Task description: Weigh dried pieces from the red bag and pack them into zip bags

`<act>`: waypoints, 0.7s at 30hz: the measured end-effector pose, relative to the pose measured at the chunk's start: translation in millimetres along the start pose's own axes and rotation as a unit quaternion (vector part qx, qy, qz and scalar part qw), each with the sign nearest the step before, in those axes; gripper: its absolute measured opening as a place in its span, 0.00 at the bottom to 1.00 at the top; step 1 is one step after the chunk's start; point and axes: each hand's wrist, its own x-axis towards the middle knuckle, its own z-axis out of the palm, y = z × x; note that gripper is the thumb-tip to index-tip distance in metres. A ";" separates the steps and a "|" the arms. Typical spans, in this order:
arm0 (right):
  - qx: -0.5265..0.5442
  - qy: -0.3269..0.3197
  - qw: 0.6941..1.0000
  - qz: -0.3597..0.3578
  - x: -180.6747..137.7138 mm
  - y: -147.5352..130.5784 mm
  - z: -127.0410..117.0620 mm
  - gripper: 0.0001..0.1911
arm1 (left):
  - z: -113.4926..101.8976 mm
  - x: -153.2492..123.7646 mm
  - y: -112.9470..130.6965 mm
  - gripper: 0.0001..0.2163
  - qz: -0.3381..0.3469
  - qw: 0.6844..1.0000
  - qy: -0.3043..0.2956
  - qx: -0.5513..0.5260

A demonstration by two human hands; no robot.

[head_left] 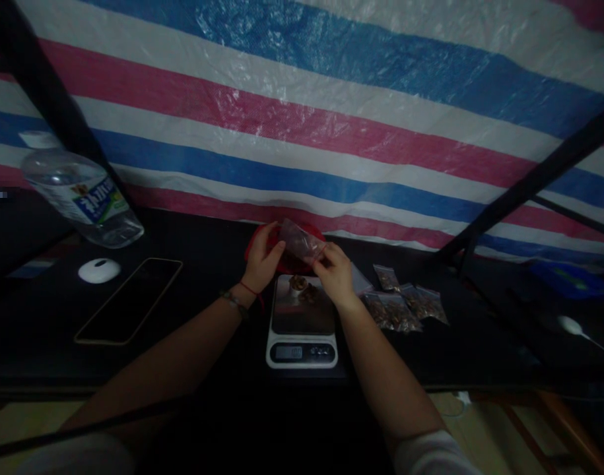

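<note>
My right hand (335,274) pinches a small clear zip bag (302,243) by its right end, above the back of a white digital scale (302,353). My left hand (263,256) is at the bag's left edge, thumb and fingers apart; whether they touch the plastic I cannot tell. Brown dried pieces (298,285) sit in a small heap on the scale's metal plate, below the bag. The lit display is too dim to read surely. Behind both hands is a red container (252,245), partly hidden by them and the bag.
Several filled zip bags (391,310) lie right of the scale, by a pale flat sheet or bag (362,282). At left are a phone (129,300), a white rounded case (99,270) and a large plastic bottle (84,191). A striped tarp (282,152) hangs behind the black table.
</note>
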 end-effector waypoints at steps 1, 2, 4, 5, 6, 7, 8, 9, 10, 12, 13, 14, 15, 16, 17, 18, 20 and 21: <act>0.003 -0.006 1.000 0.000 0.1 1.0 -0.2 0.10 | 1.0 0.2 -4.0 0.19 -0.033 0.998 -0.011 -0.050; 0.005 -0.010 1.000 0.001 0.1 2.2 -0.2 0.11 | 1.9 0.3 -6.8 0.19 -0.062 0.994 -0.021 -0.090; 0.007 -0.009 1.000 0.002 0.0 5.0 -0.1 0.10 | 2.7 0.7 -9.5 0.17 -0.105 0.985 -0.028 -0.133; 0.011 -0.005 1.000 0.000 -0.2 6.6 0.0 0.10 | 2.6 1.0 -9.8 0.16 -0.117 0.983 -0.023 -0.141; 0.018 0.001 1.000 -0.004 -0.3 8.0 -0.1 0.11 | 2.3 1.4 -9.8 0.15 -0.126 0.981 -0.015 -0.145; 0.026 0.009 1.000 -0.008 -0.5 9.3 -0.3 0.12 | 2.0 1.8 -9.7 0.15 -0.132 0.980 -0.010 -0.146; 0.037 0.018 0.999 -0.010 -0.7 10.5 -0.5 0.13 | 1.7 2.2 -9.8 0.15 -0.137 0.980 -0.008 -0.147; 0.049 0.026 0.998 -0.011 -0.9 11.4 -0.7 0.14 | 1.5 2.4 -9.9 0.15 -0.141 0.979 -0.011 -0.147; 0.060 0.035 0.998 -0.009 -1.2 12.2 -0.9 0.15 | 1.4 2.4 -10.3 0.15 -0.144 0.979 -0.015 -0.146; 0.080 0.047 0.996 0.003 -1.8 13.7 -0.5 0.15 | 1.5 2.1 -11.0 0.15 -0.146 0.979 -0.025 -0.142; 0.088 0.048 0.995 0.010 -2.1 14.6 0.1 0.15 | 1.6 1.8 -11.2 0.15 -0.145 0.979 -0.031 -0.139; 0.095 0.045 0.994 0.018 -2.3 15.6 1.1 0.14 | 1.7 1.6 -11.1 0.16 -0.143 0.980 -0.038 -0.137; 0.100 0.039 0.994 0.027 -2.5 16.8 2.2 0.13 | 1.7 1.4 -10.8 0.16 -0.141 0.980 -0.047 -0.134; 0.102 0.032 0.994 0.036 -2.5 18.2 3.5 0.12 | 1.7 1.4 -10.3 0.17 -0.138 0.980 -0.056 -0.132; 0.105 0.027 0.993 0.047 -2.4 19.6 4.9 0.11 | 1.7 1.5 -9.7 0.18 -0.136 0.980 -0.062 -0.130; 0.107 0.025 0.992 0.058 -2.1 21.0 6.1 0.12 | 1.7 1.7 -9.1 0.18 -0.133 0.981 -0.065 -0.128; 0.110 0.028 0.990 0.078 -1.1 23.6 7.7 0.15 | 1.8 2.1 -8.9 0.19 -0.128 0.982 -0.060 -0.125; 0.109 0.027 0.990 0.082 -0.5 24.7 8.0 0.16 | 1.9 2.2 -9.4 0.19 -0.124 0.983 -0.055 -0.123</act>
